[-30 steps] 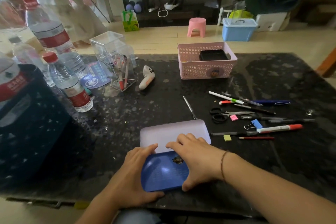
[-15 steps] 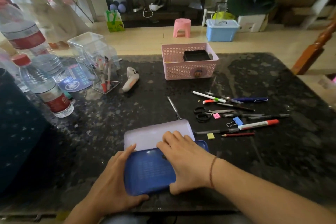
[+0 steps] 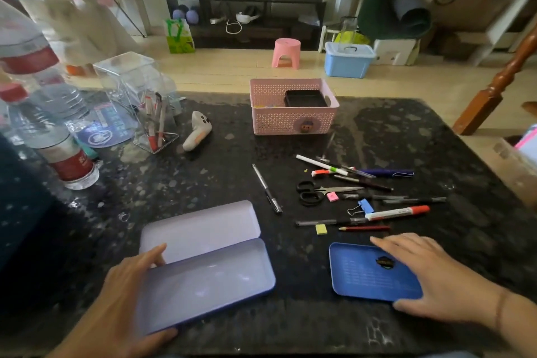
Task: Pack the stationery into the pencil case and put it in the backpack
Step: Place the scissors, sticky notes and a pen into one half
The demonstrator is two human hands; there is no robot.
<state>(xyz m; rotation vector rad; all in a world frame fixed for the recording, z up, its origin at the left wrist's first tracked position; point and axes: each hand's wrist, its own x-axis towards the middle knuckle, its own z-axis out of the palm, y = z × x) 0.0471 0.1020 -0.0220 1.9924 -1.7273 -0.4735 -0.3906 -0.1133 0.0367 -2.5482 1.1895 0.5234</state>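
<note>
The table [image 3: 436, 136] was black stone flecked with grey. The open pencil case [image 3: 203, 264] showed a pale lilac inside with a blue edge, and its loose tray [image 3: 366, 273] was bright blue with a dark emblem. The basket [image 3: 290, 122] was pink latticework. A marker [image 3: 398, 212] was white with a red cap; the scissors [image 3: 313, 193] had black handles.

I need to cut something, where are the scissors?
In the head view the black-handled scissors lie on the table's right half, among the pens, just left of the pink eraser.
</note>
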